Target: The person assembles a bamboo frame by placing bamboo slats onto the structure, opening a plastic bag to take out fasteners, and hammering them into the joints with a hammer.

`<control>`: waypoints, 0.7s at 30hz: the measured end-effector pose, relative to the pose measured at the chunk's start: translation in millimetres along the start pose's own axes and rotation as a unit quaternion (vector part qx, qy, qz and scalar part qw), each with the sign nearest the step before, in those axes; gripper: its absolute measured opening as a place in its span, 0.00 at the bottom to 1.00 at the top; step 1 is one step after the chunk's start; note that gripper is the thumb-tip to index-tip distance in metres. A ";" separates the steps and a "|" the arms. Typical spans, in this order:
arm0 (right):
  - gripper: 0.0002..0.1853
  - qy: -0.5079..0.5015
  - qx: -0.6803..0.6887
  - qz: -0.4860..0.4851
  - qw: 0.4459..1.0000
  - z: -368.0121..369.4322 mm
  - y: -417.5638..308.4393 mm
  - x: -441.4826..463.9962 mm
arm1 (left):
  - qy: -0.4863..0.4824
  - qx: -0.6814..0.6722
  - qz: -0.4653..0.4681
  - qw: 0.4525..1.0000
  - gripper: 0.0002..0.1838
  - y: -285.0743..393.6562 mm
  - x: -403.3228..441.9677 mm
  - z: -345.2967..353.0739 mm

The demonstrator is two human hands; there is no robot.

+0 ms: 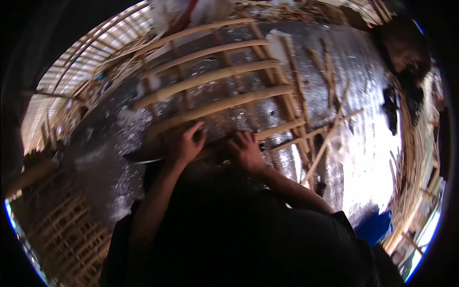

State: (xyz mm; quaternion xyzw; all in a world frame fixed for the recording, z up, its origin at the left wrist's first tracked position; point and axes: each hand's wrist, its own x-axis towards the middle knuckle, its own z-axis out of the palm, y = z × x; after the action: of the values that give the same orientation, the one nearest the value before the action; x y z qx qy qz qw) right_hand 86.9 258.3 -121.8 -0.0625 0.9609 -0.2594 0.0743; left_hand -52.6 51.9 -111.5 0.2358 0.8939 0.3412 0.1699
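Note:
A frame of bamboo slats [215, 105], crossed by thinner strips, lies on a shiny grey sheet in front of me. My right hand [247, 154] is over the nearest bamboo slat [282, 128], its fingers curled across it. Close to the left end of that slat, my left hand [190, 146] has its thumb and forefinger bent in a C shape, the tips apart. Nothing shows between them. A dark curved blade [138, 160], perhaps a knife, lies just left of my left wrist; its other end is hidden.
Loose bamboo sticks [330, 131] cross at the frame's right side. A bamboo lattice [69, 229] stands at lower left. Long strips [411, 158] are piled along the right edge, near a blue bag [374, 227]. Part of another person [184, 16] shows at the top.

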 end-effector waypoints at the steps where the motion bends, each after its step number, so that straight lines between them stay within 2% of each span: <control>1: 0.39 0.015 0.014 -0.002 1.000 -4.1 -2.8 0.7 | 0.012 0.042 0.025 0.999 0.17 8.0 0.9 -6.4; 2: 0.38 0.030 0.026 -0.001 0.999 -8.1 -5.4 1.9 | 0.044 0.031 0.061 0.997 0.16 -4.6 2.0 2.5; 3: 0.35 0.047 0.034 -0.004 0.998 -11.8 -9.0 4.2 | 0.052 0.043 0.059 0.996 0.16 -1.0 1.3 0.6; 6: 0.38 0.063 0.050 -0.012 0.997 -18.9 -14.1 7.4 | 0.064 0.071 0.056 0.994 0.15 10.2 0.1 -3.9; 7: 0.30 0.082 0.068 -0.011 0.994 -20.5 -16.6 8.6 | 0.067 0.078 0.054 0.993 0.15 13.0 -1.0 -4.1; 10: 0.31 0.091 0.048 -0.025 0.994 -14.4 -11.7 9.2 | 0.050 0.084 0.018 0.995 0.15 17.4 -2.3 -7.7; 13: 0.30 0.084 0.022 -0.022 0.996 -14.0 -11.3 8.4 | 0.040 0.068 0.048 0.996 0.19 7.8 0.1 -8.9; 16: 0.30 0.056 0.039 -0.006 0.998 -22.3 -16.4 9.9 | -0.076 0.022 0.061 0.995 0.33 -1.4 1.4 -25.3; 19: 0.26 0.077 0.053 -0.018 0.995 -26.7 -19.4 10.6 | -0.196 0.068 0.131 0.969 0.53 -3.3 2.1 -48.4; 21: 0.26 0.075 0.053 -0.015 0.996 -26.8 -19.5 11.0 | -0.239 0.090 0.129 0.958 0.61 -2.9 0.8 -52.3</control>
State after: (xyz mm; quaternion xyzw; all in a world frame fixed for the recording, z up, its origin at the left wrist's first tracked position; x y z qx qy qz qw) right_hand 72.9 252.9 -90.1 -0.0533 0.9475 -0.3152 0.0017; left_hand -78.5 22.6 -76.5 0.4386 0.8161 0.2117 0.3113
